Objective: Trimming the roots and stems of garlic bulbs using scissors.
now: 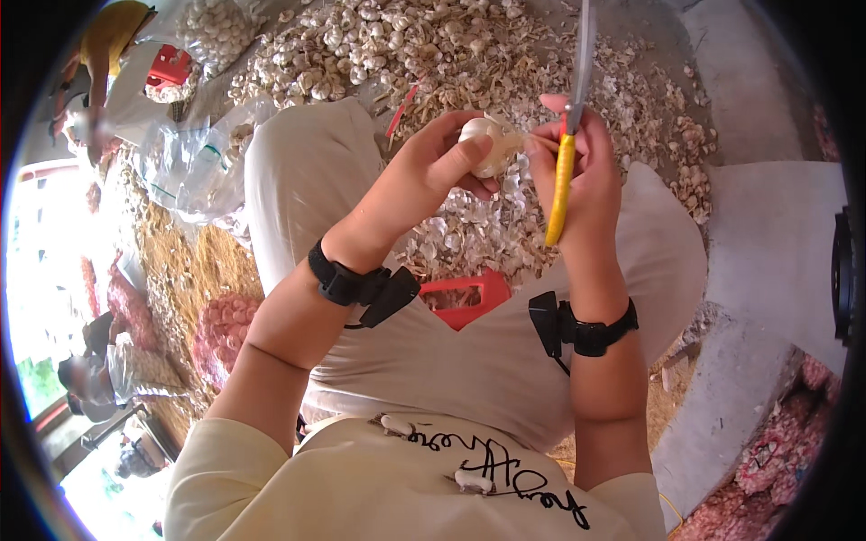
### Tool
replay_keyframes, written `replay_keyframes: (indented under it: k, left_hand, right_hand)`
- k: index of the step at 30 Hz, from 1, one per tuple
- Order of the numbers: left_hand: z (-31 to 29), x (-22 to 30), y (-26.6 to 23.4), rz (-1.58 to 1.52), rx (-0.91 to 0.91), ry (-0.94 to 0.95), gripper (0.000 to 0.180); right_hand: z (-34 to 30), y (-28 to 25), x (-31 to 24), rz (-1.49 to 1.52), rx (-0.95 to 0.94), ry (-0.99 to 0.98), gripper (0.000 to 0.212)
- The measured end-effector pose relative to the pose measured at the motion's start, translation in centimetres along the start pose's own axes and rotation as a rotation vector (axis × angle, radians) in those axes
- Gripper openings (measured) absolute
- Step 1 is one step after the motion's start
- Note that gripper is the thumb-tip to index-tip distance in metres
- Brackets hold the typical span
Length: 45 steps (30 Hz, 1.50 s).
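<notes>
My left hand (437, 167) is closed round a white garlic bulb (487, 144), its thumb pressed on the side facing me. Pale, loose skin hangs from the bulb's right side. My right hand (591, 180) grips a pair of shears with a yellow handle (560, 185); the metal blades point up and away from me. The right thumb and fingertips come close to the bulb's loose skin. Whether they pinch it, I cannot tell.
Below my hands lies a spread of garlic skins (451, 239), with a heap of garlic bulbs (361, 45) beyond. A red plastic piece (487, 302) shows between my legs. Clear plastic bags (194, 171) stand at the left, near a pink mesh sack (225, 329). Other people are farther left.
</notes>
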<state>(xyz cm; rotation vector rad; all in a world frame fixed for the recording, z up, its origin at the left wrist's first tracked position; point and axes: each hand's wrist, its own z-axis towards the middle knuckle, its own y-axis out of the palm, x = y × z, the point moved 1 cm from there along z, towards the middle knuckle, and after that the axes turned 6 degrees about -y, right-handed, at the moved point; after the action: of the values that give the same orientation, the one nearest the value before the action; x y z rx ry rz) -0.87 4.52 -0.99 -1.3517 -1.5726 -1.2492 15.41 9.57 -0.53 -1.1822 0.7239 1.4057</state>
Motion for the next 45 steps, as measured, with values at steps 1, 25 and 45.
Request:
replay_keyframes:
  k: [1, 25, 45]
  left_hand:
    - [-0.1, 0.1, -0.1, -0.011, -0.012, -0.063, 0.051]
    - [-0.2, 1.0, -1.6, -0.144, 0.076, 0.125, 0.057]
    - [-0.3, 1.6, -1.0, -0.079, 0.108, 0.154, 0.053]
  right_hand:
    - [0.1, 0.0, -0.2, 0.0, -0.004, 0.004, 0.039]
    - [-1.3, 0.3, 0.4, -0.346, -0.325, -0.205, 0.059]
    - [-2.7, 0.6, 0.9, 0.179, -0.432, 0.358, 0.054]
